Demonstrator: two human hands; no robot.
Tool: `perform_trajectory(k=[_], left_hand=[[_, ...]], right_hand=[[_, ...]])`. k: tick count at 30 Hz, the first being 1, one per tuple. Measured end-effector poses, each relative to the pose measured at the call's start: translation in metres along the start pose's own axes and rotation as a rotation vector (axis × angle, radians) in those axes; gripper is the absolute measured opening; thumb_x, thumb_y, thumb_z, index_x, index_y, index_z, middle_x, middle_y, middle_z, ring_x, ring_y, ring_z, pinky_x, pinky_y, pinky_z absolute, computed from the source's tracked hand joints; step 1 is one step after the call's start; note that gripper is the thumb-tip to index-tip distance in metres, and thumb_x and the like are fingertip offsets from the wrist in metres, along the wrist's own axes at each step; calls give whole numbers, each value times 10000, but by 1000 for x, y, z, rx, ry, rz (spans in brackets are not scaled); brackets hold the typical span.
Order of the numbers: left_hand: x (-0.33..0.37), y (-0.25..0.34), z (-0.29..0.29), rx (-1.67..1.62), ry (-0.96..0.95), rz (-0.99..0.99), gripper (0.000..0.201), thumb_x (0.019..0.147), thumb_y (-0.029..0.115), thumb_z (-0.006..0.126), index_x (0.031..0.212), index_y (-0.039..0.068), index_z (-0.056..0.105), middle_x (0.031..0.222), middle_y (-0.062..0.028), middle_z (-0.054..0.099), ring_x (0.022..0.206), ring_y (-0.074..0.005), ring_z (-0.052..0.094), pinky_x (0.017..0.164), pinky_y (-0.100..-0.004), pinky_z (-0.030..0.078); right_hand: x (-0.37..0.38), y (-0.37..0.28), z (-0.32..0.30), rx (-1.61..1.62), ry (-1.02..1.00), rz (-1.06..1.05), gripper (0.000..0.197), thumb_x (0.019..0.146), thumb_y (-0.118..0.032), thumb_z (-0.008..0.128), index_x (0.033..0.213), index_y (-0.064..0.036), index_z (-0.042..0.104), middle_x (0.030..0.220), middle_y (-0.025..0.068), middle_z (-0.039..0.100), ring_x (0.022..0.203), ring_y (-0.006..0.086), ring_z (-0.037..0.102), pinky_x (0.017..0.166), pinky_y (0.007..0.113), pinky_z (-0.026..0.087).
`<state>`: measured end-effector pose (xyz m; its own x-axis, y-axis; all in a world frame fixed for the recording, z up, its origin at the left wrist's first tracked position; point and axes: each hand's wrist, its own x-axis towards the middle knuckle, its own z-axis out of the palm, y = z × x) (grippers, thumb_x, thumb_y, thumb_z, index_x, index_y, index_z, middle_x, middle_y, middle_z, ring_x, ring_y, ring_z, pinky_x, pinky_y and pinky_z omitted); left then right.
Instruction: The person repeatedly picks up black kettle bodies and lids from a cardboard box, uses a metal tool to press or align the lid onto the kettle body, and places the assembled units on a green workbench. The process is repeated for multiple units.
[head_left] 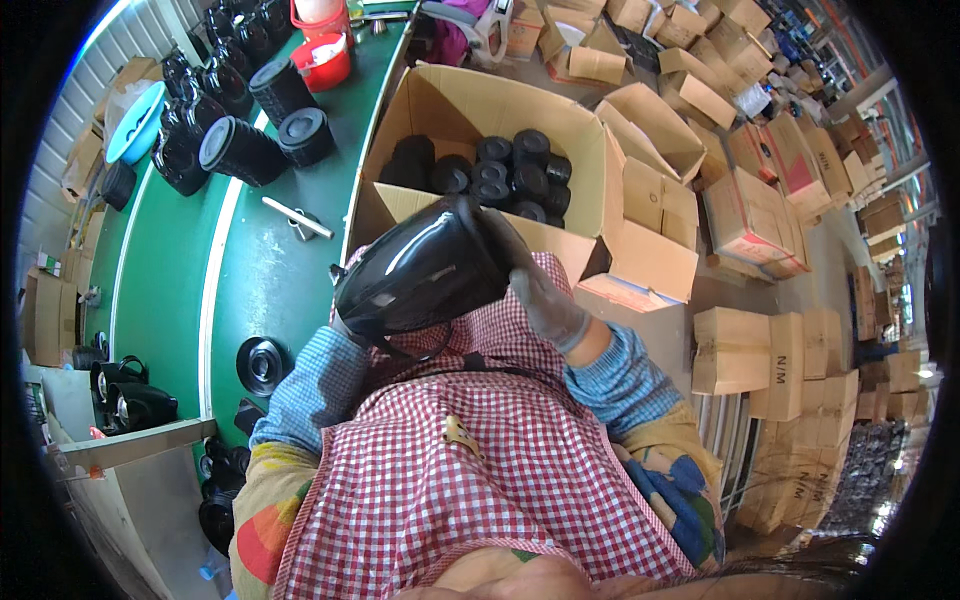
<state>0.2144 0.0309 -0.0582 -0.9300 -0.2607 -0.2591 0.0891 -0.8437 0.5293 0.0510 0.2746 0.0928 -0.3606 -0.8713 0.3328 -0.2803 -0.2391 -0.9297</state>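
A glossy black jug (425, 268) lies tilted in front of my chest, with a thin dark handle or strap along its lower side. My left hand (347, 328), mostly hidden by the jug and the sleeve, supports its left end. My right hand (552, 305), in a grey glove, is pressed against the jug's wide right end, where a matte black round rim (487, 238) shows. The right fingers curve around that end and are partly hidden. Just beyond the jug, an open cardboard box (565, 235) contains several round black parts (528, 180).
On the green table (165, 290) at left stand stacks of black round parts (243, 150), several black jugs (180, 150), a red bucket (322, 62), a blue basin (137, 122) and a white stick-like tool (297, 217). A black disc (263, 365) lies near my left sleeve. Cardboard boxes (755, 225) crowd the right.
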Motion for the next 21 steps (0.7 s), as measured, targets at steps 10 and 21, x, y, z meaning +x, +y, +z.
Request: perform_trajectory(k=[10, 21], left_hand=[[-1, -10, -22, 670, -98, -340, 493, 986, 87, 596, 1460, 6, 486, 1385, -176, 594, 1193, -312, 630, 1051, -380, 496], [3, -35, 20, 895, -141, 83, 461, 1084, 207, 454, 1491, -8, 443, 1428, -173, 557, 1345, -250, 497, 1160, -340, 351]], right_hand=[[8, -30, -23, -220, 165, -243, 942, 618, -376, 937, 1417, -31, 578, 1483, 179, 531, 1436, 368, 433, 1203, 450, 320], [-46, 64, 36, -676, -173, 139, 991, 733, -571, 811, 1486, -32, 459, 1493, 218, 472, 1406, 464, 382, 1194, 516, 310]])
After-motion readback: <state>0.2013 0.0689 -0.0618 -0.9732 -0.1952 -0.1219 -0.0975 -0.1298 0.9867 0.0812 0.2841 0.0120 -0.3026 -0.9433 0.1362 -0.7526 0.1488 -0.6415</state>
